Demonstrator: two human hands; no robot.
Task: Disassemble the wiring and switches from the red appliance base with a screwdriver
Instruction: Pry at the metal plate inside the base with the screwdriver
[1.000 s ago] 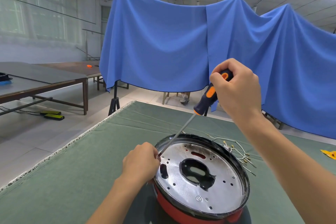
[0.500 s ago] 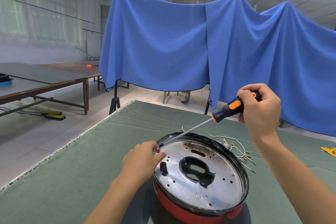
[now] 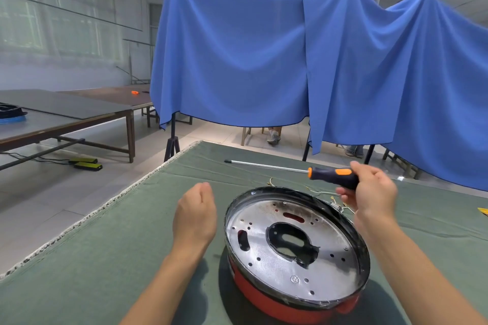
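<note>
Head view: base (image 3: 295, 295) sits on the table (image 3: 79, 258), wires (image 3: 330, 196) behind it (loose, snaggable). Right hand (image 3: 375, 192) grips the screwdriver (image 3: 331, 175) lightly; it could drop. Left hand (image 3: 195, 215) hovers, cupped and empty.

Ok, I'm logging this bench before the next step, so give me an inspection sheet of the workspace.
Surface: green cloth covers the table.
Job's things: red appliance base sits on the cloth with its metal plate up; screwdriver is off it, roughly level.
Clutter: loose wires with terminals behind the base.
Grippers: right hand grips the screwdriver handle; left hand holds nothing, beside the base.
Cables: black leads on the floor, left.
Surroundings: blue drape, side tables.
</note>
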